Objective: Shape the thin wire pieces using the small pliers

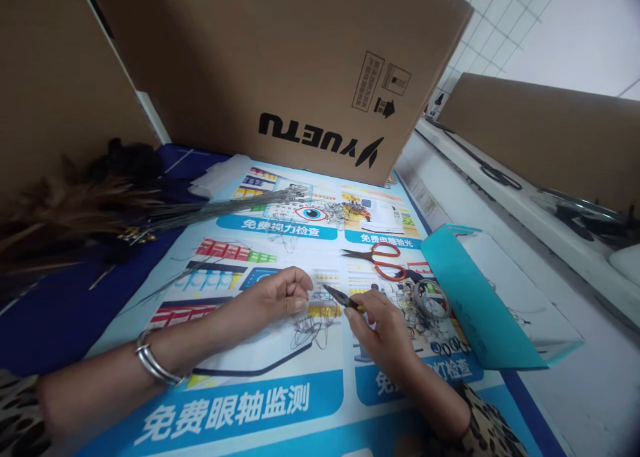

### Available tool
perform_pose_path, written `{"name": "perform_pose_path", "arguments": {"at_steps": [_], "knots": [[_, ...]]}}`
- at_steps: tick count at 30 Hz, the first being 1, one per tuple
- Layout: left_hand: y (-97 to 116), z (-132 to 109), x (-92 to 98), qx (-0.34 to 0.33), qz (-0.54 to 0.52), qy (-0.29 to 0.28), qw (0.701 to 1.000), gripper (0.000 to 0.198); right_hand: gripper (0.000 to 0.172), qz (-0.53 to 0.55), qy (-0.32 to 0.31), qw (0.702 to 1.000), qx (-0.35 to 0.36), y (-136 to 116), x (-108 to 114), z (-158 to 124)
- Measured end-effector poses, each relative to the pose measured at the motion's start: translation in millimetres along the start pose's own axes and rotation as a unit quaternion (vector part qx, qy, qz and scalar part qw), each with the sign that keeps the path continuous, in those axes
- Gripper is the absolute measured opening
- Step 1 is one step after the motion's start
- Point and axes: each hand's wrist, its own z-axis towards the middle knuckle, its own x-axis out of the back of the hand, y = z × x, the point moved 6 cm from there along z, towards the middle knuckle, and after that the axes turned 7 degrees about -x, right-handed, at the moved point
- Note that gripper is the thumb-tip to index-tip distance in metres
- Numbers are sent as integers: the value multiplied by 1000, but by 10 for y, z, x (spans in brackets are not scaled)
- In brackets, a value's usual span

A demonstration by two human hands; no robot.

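Note:
My right hand (383,323) grips a pair of needle-nose pliers (340,297), whose dark jaws point left. Just left of the tips is my left hand (283,297), its fingers pinched together; whatever they hold is too fine to make out. Beneath and between both hands lies a loose tangle of thin bent wire (315,327). Beyond my right hand rest scissors (383,260) with orange-red handles, blades to the left. To the right of that hand sit a coil of wire (433,300) and several small dark rings (450,345).
Straight wires (225,208) lie in a bundle at the back left, near brown feathers (75,207). A large cardboard box (280,63) stands behind the printed table cover (225,403). On the right is an open turquoise box (480,310) beside a white ledge (480,163).

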Motion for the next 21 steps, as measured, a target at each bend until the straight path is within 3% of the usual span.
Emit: {"name": "perform_pose_path", "arguments": {"at_steps": [5,13,21], "knots": [[14,-1,-38,14,-23,-35,999,17,13,-1,-26,1000,-13,45,-36,6],[-72,-21,-18,50,-69,-26,996,26,15,17,31,999,8,11,20,0],[-81,-23,-26,53,-50,-22,997,23,13,67,24,997,-10,-30,-54,-33]]}}
